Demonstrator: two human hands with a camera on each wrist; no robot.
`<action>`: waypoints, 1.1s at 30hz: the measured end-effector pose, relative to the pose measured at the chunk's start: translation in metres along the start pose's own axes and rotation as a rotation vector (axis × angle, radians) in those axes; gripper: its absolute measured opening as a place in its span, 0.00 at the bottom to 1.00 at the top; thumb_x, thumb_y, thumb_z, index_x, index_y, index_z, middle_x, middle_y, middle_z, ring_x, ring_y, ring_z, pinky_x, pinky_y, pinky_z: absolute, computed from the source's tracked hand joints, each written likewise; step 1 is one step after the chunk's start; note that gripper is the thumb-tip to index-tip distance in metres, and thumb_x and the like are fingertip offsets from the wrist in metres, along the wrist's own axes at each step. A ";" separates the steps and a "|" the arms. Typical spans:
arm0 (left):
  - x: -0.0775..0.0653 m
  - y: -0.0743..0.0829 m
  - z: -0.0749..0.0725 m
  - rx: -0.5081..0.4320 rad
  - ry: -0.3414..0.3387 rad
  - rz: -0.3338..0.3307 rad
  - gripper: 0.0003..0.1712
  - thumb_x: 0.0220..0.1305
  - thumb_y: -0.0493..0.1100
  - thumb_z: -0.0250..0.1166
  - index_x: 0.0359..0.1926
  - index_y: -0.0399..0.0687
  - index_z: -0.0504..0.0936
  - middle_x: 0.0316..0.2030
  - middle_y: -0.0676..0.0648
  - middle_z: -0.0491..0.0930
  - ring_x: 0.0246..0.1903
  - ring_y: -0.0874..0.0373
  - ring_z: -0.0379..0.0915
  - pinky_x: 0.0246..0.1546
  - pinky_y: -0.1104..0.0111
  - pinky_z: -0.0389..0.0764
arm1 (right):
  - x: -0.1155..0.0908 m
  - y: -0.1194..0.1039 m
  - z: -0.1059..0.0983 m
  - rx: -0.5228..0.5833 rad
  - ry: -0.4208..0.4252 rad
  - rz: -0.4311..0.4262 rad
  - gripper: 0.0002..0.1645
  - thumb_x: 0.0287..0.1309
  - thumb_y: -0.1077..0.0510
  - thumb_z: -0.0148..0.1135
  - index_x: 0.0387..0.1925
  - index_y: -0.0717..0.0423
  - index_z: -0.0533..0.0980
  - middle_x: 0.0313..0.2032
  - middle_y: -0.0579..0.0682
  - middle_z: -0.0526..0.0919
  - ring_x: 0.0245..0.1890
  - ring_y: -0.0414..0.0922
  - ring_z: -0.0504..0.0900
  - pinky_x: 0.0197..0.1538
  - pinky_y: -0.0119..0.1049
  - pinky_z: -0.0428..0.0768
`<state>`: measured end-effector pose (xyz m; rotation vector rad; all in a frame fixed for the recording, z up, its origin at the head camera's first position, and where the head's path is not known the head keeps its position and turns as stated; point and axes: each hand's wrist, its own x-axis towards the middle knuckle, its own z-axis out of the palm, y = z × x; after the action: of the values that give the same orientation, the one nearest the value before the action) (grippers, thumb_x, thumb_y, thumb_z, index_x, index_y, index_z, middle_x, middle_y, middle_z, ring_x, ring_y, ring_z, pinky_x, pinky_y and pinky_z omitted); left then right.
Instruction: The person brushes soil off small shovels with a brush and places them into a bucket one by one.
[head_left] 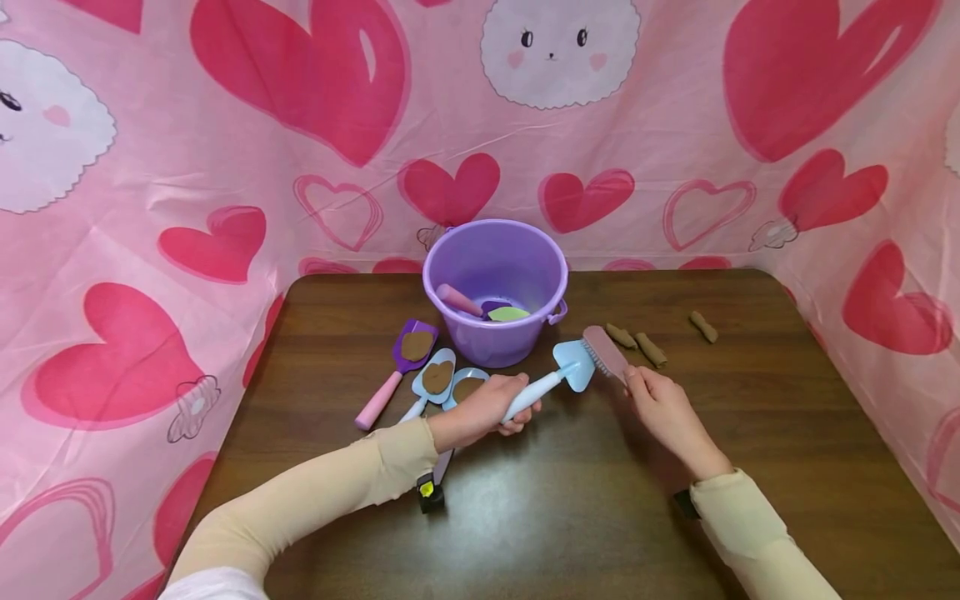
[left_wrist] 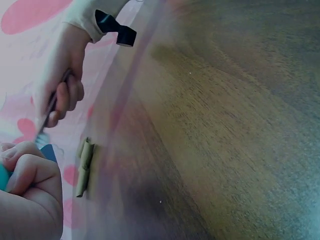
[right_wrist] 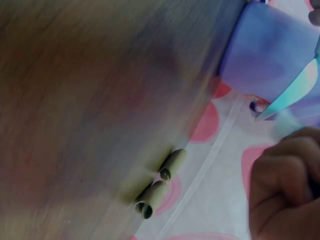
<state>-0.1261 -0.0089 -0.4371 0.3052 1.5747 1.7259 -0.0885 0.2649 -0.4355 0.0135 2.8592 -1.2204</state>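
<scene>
My left hand (head_left: 491, 406) grips the white handle of a small light-blue toy shovel (head_left: 573, 365), held above the table. A pink brush (head_left: 606, 352) is in my right hand (head_left: 663, 408), its pale bristles against or very close to the shovel's blade. In the left wrist view the fingers of the left hand (left_wrist: 35, 185) curl round a handle that is mostly out of frame. The right wrist view shows the right hand's curled fingers (right_wrist: 285, 180) beside the shovel blade (right_wrist: 295, 92); the brush is hidden there.
A purple bucket (head_left: 495, 333) stands at the back, with a pink-handled tool (head_left: 459, 300) inside. Left of it lie a purple scoop (head_left: 405, 354) and light-blue ones (head_left: 435, 371), bearing brown pieces. Several brown rolls (head_left: 651, 350) lie at the back right.
</scene>
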 end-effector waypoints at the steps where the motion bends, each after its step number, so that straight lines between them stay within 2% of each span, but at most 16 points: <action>1: 0.000 0.000 0.000 -0.002 0.002 0.000 0.30 0.74 0.52 0.37 0.36 0.28 0.72 0.15 0.48 0.64 0.13 0.61 0.57 0.14 0.72 0.58 | -0.001 -0.001 0.001 0.015 -0.009 -0.016 0.28 0.70 0.41 0.38 0.29 0.59 0.72 0.16 0.48 0.68 0.16 0.43 0.65 0.19 0.34 0.64; 4: 0.000 -0.001 0.000 -0.004 -0.001 0.000 0.30 0.73 0.52 0.37 0.37 0.26 0.71 0.15 0.48 0.64 0.13 0.61 0.57 0.15 0.72 0.58 | -0.003 -0.004 0.004 0.065 -0.045 -0.050 0.27 0.69 0.41 0.40 0.29 0.58 0.72 0.15 0.47 0.68 0.14 0.42 0.65 0.18 0.34 0.64; 7: 0.000 -0.002 -0.001 -0.004 -0.007 0.004 0.31 0.73 0.52 0.38 0.38 0.24 0.71 0.15 0.48 0.64 0.13 0.61 0.57 0.15 0.72 0.58 | -0.003 -0.003 0.004 0.071 -0.069 -0.043 0.27 0.69 0.41 0.39 0.30 0.59 0.71 0.15 0.47 0.67 0.14 0.42 0.64 0.18 0.34 0.64; 12: -0.001 -0.002 -0.001 -0.017 -0.025 -0.001 0.29 0.73 0.53 0.38 0.35 0.29 0.72 0.14 0.49 0.64 0.12 0.61 0.57 0.15 0.70 0.58 | 0.000 0.002 0.001 -0.033 -0.033 -0.007 0.29 0.71 0.43 0.35 0.29 0.60 0.71 0.17 0.48 0.67 0.17 0.43 0.65 0.21 0.34 0.64; 15: -0.002 -0.002 -0.001 -0.031 -0.034 -0.009 0.30 0.73 0.53 0.37 0.36 0.28 0.71 0.14 0.49 0.64 0.13 0.61 0.57 0.16 0.71 0.58 | -0.002 0.003 0.000 -0.073 0.002 -0.007 0.29 0.71 0.43 0.35 0.28 0.59 0.71 0.18 0.48 0.67 0.18 0.43 0.65 0.22 0.34 0.64; 18: -0.002 0.000 -0.001 -0.062 -0.037 -0.021 0.32 0.73 0.53 0.37 0.40 0.24 0.70 0.15 0.49 0.65 0.13 0.62 0.57 0.16 0.72 0.58 | -0.005 0.000 0.001 -0.034 -0.003 -0.050 0.27 0.70 0.42 0.39 0.28 0.57 0.72 0.17 0.48 0.67 0.17 0.43 0.64 0.21 0.34 0.64; 20: -0.002 0.000 -0.002 -0.093 -0.036 -0.029 0.32 0.74 0.53 0.37 0.41 0.23 0.69 0.16 0.49 0.66 0.13 0.63 0.57 0.15 0.73 0.58 | -0.007 -0.001 0.003 0.002 -0.032 -0.108 0.24 0.69 0.42 0.41 0.28 0.55 0.72 0.16 0.46 0.67 0.15 0.41 0.65 0.19 0.33 0.64; 23: -0.001 0.001 -0.002 -0.145 -0.034 -0.050 0.31 0.74 0.53 0.37 0.39 0.25 0.70 0.16 0.49 0.65 0.13 0.63 0.56 0.15 0.74 0.57 | -0.009 -0.002 0.007 0.030 -0.090 -0.186 0.21 0.69 0.45 0.43 0.29 0.53 0.72 0.15 0.43 0.67 0.14 0.39 0.65 0.19 0.32 0.65; 25: -0.001 0.002 -0.002 -0.169 -0.037 -0.064 0.30 0.74 0.53 0.36 0.38 0.28 0.70 0.16 0.50 0.64 0.13 0.63 0.55 0.15 0.74 0.56 | -0.009 -0.001 0.008 0.030 -0.104 -0.200 0.20 0.70 0.45 0.43 0.29 0.53 0.72 0.14 0.42 0.67 0.14 0.38 0.64 0.19 0.32 0.66; 29: -0.001 0.004 -0.002 -0.189 -0.049 -0.081 0.29 0.74 0.53 0.36 0.36 0.31 0.70 0.15 0.51 0.62 0.13 0.63 0.54 0.15 0.74 0.55 | -0.007 0.002 0.007 0.002 -0.082 -0.144 0.23 0.70 0.43 0.40 0.29 0.55 0.71 0.14 0.43 0.66 0.13 0.39 0.63 0.18 0.33 0.64; 33: 0.000 0.005 -0.001 -0.168 -0.065 -0.078 0.29 0.74 0.53 0.36 0.36 0.30 0.70 0.15 0.51 0.61 0.12 0.63 0.54 0.14 0.74 0.55 | -0.002 0.006 0.004 -0.039 -0.058 -0.064 0.28 0.70 0.41 0.35 0.29 0.57 0.70 0.16 0.47 0.66 0.15 0.42 0.64 0.19 0.34 0.64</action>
<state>-0.1282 -0.0093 -0.4321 0.2114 1.3672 1.7570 -0.0859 0.2659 -0.4421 -0.1134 2.8534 -1.1553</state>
